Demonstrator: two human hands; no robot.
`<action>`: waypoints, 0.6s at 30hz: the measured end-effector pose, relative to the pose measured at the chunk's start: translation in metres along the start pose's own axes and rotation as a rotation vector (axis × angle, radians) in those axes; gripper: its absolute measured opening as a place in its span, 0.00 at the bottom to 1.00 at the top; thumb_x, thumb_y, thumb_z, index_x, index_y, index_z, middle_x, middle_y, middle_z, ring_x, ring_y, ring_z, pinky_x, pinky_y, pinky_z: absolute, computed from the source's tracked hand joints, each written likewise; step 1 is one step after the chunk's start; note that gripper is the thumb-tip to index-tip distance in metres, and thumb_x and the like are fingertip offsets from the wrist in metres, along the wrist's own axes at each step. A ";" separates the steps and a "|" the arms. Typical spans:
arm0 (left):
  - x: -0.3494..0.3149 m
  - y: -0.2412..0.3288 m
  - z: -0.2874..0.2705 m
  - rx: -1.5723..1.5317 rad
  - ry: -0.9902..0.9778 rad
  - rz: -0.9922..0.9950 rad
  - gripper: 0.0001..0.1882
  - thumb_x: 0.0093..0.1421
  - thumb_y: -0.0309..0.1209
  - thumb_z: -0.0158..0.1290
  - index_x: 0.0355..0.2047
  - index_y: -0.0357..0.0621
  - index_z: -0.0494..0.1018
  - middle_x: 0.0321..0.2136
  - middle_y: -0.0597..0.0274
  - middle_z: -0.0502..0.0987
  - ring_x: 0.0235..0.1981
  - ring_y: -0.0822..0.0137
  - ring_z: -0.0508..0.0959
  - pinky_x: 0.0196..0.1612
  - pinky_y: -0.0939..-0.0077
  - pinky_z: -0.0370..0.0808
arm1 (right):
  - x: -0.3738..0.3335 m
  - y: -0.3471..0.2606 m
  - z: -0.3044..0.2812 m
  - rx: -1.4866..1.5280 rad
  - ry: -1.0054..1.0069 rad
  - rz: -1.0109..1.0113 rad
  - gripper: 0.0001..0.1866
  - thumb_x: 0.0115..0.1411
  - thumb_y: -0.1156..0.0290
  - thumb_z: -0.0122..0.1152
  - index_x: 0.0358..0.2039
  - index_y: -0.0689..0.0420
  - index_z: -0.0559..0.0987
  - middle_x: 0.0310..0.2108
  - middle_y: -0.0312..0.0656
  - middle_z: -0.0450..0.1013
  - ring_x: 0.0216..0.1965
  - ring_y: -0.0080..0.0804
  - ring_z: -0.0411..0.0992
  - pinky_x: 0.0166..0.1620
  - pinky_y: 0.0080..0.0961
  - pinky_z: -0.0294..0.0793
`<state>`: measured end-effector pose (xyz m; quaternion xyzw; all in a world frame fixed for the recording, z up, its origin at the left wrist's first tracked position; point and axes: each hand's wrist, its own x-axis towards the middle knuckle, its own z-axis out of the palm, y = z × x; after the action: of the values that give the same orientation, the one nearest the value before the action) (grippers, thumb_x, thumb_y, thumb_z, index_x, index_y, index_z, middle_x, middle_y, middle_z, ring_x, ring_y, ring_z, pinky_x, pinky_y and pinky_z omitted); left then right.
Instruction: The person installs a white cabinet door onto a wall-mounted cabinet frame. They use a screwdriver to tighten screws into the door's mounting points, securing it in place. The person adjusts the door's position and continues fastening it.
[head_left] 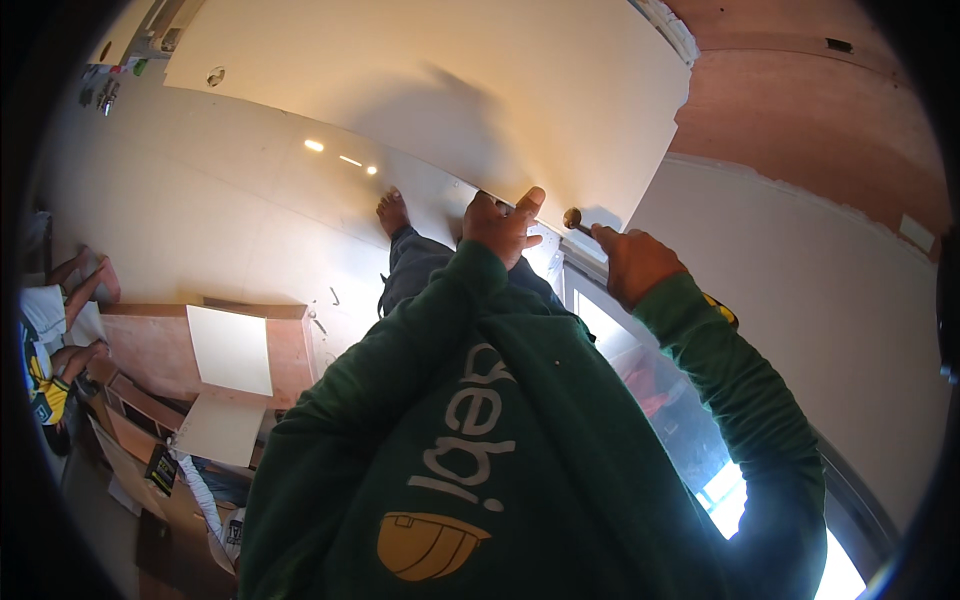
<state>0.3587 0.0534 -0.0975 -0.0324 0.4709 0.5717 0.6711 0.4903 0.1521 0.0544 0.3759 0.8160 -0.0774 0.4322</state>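
My right hand [640,266] is closed round the handle of a hammer [572,218]. Its small round head points toward the large white panel [400,60], close to the panel's near right edge. A yellow and black end shows behind my right forearm and looks like the same handle's butt. My left hand [503,228] is at the panel's near edge, left of the hammer head. Two of its digits stand apart, and the others curl out of sight along the edge. Nothing shows between the visible digits; whether the hidden ones press on the panel, I cannot tell.
A bare foot [393,212] stands below the panel on the pale floor [230,200]. Reddish wooden boxes [155,345] lie at the left, near another person's bare legs [85,285]. A bright glazed frame [640,370] runs beside my right arm. Small metal pieces lie on the floor.
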 end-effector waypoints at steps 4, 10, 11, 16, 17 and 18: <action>0.001 -0.003 0.003 0.039 0.037 0.002 0.41 0.65 0.45 0.66 0.65 0.31 0.59 0.61 0.35 0.69 0.59 0.35 0.77 0.56 0.46 0.81 | 0.018 0.015 0.023 0.339 -0.006 -0.051 0.22 0.70 0.75 0.54 0.63 0.52 0.77 0.33 0.56 0.80 0.35 0.52 0.81 0.45 0.44 0.81; 0.005 -0.007 0.006 0.066 0.129 0.044 0.31 0.64 0.38 0.65 0.59 0.33 0.66 0.48 0.47 0.77 0.44 0.58 0.82 0.42 0.56 0.88 | 0.017 0.005 -0.015 1.310 -0.451 0.422 0.19 0.76 0.71 0.50 0.64 0.55 0.75 0.24 0.37 0.70 0.21 0.24 0.68 0.25 0.25 0.68; 0.005 -0.001 0.006 0.054 0.090 0.027 0.35 0.65 0.40 0.65 0.62 0.34 0.62 0.53 0.45 0.74 0.50 0.52 0.80 0.47 0.53 0.86 | 0.014 0.006 -0.012 1.450 -0.454 0.463 0.19 0.76 0.70 0.49 0.64 0.55 0.74 0.24 0.34 0.68 0.20 0.21 0.65 0.22 0.23 0.64; -0.003 0.010 0.001 0.032 -0.006 -0.103 0.37 0.66 0.40 0.65 0.67 0.41 0.57 0.61 0.46 0.68 0.58 0.50 0.76 0.50 0.46 0.86 | 0.004 0.024 -0.014 1.206 -0.382 0.247 0.22 0.74 0.72 0.44 0.66 0.60 0.72 0.33 0.41 0.73 0.27 0.28 0.75 0.28 0.31 0.84; -0.002 0.008 0.001 0.042 -0.011 -0.117 0.38 0.66 0.40 0.64 0.67 0.42 0.57 0.62 0.47 0.68 0.59 0.50 0.76 0.50 0.46 0.85 | 0.002 0.023 -0.021 1.173 -0.412 0.217 0.22 0.74 0.72 0.44 0.66 0.60 0.72 0.33 0.43 0.74 0.27 0.31 0.77 0.31 0.33 0.86; -0.001 0.006 0.000 0.052 -0.017 -0.129 0.38 0.66 0.40 0.64 0.67 0.42 0.57 0.63 0.47 0.67 0.59 0.50 0.76 0.50 0.46 0.85 | 0.002 0.020 -0.028 1.139 -0.439 0.187 0.22 0.74 0.72 0.44 0.66 0.61 0.72 0.33 0.44 0.75 0.28 0.33 0.79 0.33 0.35 0.88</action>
<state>0.3540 0.0549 -0.0942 -0.0401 0.4768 0.5149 0.7113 0.4851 0.1803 0.0738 0.5931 0.5021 -0.5382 0.3263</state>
